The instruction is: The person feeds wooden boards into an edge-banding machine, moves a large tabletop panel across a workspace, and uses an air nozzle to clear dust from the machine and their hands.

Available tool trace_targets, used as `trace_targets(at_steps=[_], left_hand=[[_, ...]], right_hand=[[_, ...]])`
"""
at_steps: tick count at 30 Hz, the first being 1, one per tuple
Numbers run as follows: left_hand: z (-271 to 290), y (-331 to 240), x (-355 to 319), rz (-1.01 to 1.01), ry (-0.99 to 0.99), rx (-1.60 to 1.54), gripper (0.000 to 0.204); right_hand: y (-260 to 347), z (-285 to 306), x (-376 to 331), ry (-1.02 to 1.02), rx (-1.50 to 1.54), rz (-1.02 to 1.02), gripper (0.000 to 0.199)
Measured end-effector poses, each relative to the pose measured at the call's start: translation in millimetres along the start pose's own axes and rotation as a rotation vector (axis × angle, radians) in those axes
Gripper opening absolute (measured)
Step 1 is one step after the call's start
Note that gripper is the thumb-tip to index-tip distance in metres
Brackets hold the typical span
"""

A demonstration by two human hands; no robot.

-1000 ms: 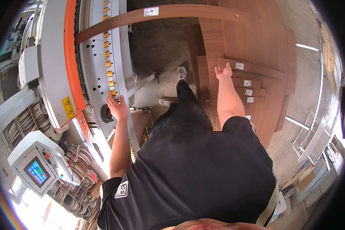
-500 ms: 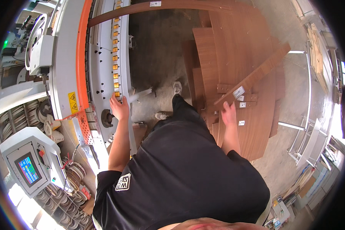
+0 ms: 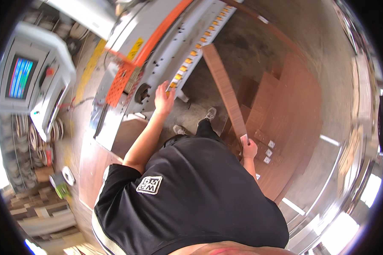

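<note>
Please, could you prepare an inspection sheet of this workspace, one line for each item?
Surface: grey machine bed edged by a row of yellow rollers; brown board stack on the right.
Job's things: brown strip held slanting, far end near the rollers, contact unclear; shorter labelled strips lie on the stack.
Clutter: green-and-white item on the floor at left, kind unclear.
Left hand: at the roller edge, fingers loosely spread, holding nothing visible.
Right hand: gripping the strip's near end.
Cables: thin dark line beside the control panel, probably a cable.
Surroundings: shelved coils at left; concrete floor.
</note>
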State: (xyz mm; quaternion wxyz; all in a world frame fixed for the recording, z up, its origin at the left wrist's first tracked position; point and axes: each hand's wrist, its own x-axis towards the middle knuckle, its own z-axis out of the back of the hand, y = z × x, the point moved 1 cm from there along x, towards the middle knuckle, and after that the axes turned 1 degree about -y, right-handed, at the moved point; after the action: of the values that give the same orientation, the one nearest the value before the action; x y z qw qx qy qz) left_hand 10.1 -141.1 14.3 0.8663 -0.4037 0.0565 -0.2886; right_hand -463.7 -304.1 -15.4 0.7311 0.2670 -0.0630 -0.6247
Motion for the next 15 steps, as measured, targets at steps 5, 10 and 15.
trace_targets(at_steps=[5,10,15], left_hand=[[30,18,-45,0.237,-0.03,-0.129,0.059],[37,50,-63,0.495,-0.165,-0.33,0.078],[43,68,-54,0.575,-0.243,-0.46,0.091]], right_hand=[[42,-13,-9,0.238,-0.087,0.205,0.057],[109,-35,-8,0.519,-0.112,0.403,0.048],[173,-65,-9,0.635,-0.145,0.495,0.04]])
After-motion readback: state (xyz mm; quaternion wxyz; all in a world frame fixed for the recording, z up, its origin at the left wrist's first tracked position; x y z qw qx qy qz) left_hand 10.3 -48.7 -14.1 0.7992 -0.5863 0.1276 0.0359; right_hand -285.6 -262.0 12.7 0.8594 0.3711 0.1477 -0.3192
